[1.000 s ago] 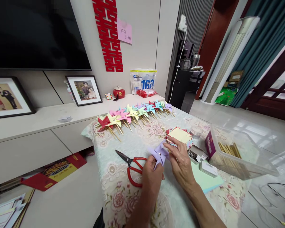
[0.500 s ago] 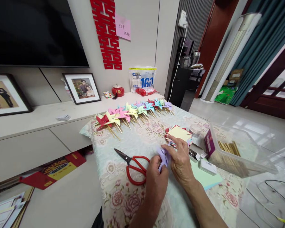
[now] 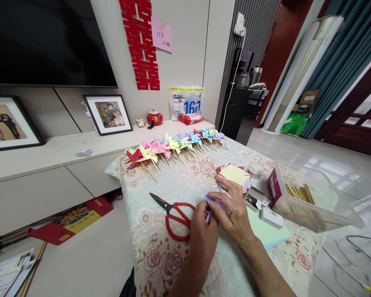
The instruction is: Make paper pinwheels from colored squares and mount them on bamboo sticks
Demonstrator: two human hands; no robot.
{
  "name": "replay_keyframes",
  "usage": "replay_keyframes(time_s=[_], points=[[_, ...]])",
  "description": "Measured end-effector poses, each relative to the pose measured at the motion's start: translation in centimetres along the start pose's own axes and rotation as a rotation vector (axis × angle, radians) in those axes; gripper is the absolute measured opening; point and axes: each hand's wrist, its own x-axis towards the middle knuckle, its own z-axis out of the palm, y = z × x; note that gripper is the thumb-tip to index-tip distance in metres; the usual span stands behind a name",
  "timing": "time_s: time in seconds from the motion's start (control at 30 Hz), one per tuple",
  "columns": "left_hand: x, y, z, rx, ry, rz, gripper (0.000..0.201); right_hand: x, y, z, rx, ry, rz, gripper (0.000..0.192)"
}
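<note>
My left hand is closed around a purple paper pinwheel above the floral tablecloth. My right hand reaches over the pinwheel from the right, fingers stretched out and touching its blades. The pinwheel is partly hidden by both hands and slightly blurred. Left of my left hand lies a pair of scissors with red handles, on the cloth. Just beyond my right hand sits a stack of cut paper pieces, a pale yellow one on top.
Finished pinwheels lie in a row at the table's far side. To the right are a clear plastic box of sticks, an opened small box of metal fasteners, a white small box and green paper sheets.
My right hand has come further over the pinwheel, covering more of it, and its fingers have moved across the blades. My left hand keeps its hold in nearly the same place.
</note>
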Motion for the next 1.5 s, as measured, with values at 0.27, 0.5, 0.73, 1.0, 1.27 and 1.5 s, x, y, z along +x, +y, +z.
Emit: replay_keyframes(time_s=[0.27, 0.5, 0.73, 1.0, 1.27, 1.5], points=[[-0.2, 0.0, 0.1, -0.072, 0.001, -0.009, 0.011, -0.4, 0.4, 0.7, 0.026, 0.002, 0.030, 0.036], [0.7, 1.2, -0.3, -0.366, -0.016, -0.282, 0.025, -0.4, 0.6, 0.0, 0.251, 0.111, 0.268, 0.043], [0.7, 2.7, -0.9, -0.528, -0.040, -0.342, 0.031, -0.9, 2.0, 1.1, 0.656, 0.002, 0.558, 0.075], [0.4, 2.6, -0.4, -0.555, -0.092, -0.361, 0.034, -0.7, 1.8, 1.3, 0.758, -0.071, 0.647, 0.078], [2.2, 2.3, -1.8, -0.610, 0.099, -0.206, 0.029, -1.0, 1.7, 1.8, 0.685, -0.113, 0.676, 0.048], [4.4, 1.5, -3.3, -0.675, 0.256, -0.085, 0.030, -1.3, -0.8, 2.8, 0.664, -0.498, 0.641, 0.012]])
